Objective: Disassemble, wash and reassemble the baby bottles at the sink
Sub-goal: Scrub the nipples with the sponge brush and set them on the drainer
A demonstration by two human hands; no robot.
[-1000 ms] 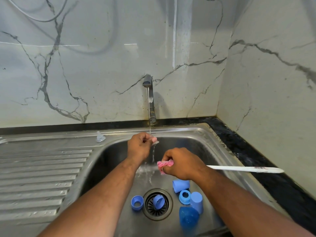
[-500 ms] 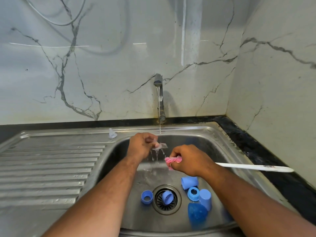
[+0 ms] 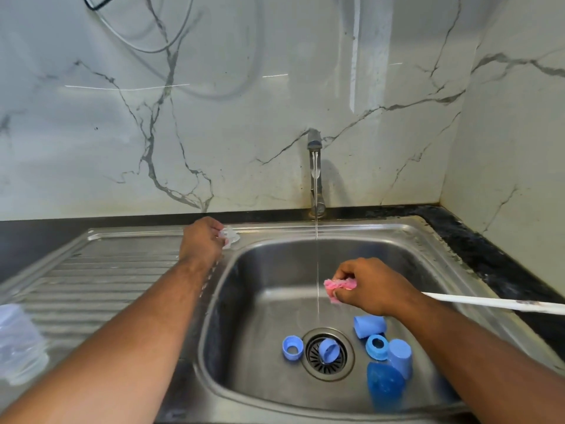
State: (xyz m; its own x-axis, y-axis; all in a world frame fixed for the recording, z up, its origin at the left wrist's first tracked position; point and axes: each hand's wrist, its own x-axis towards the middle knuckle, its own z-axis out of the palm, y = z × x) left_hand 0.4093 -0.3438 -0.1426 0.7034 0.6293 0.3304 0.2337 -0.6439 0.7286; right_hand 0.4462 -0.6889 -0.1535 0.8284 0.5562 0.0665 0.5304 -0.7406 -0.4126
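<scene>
Left hand (image 3: 201, 243) fingers curled round blurry clear silicone teat (image 3: 230, 237), right hand (image 3: 371, 286) pinching pink sponge brush (image 3: 339, 284), handle cut off at 3 o'clock

Clear teat (image 3: 230, 237) at the sink's (image 3: 367, 231) back rim. In the basin: blue ring (image 3: 292, 348) left of the drain (image 3: 345, 372), second ring (image 3: 328, 350) tilted on it, third ring (image 3: 377, 347) right, beside two pale-blue caps (image 3: 369, 326) (image 3: 400, 356) and a darker blue bottle (image 3: 385, 388). Clear bottle (image 3: 18, 344) on the draining board (image 3: 107, 286).

Steel sink (image 3: 367, 230), blue bottle parts (image 3: 369, 326) inside
</scene>
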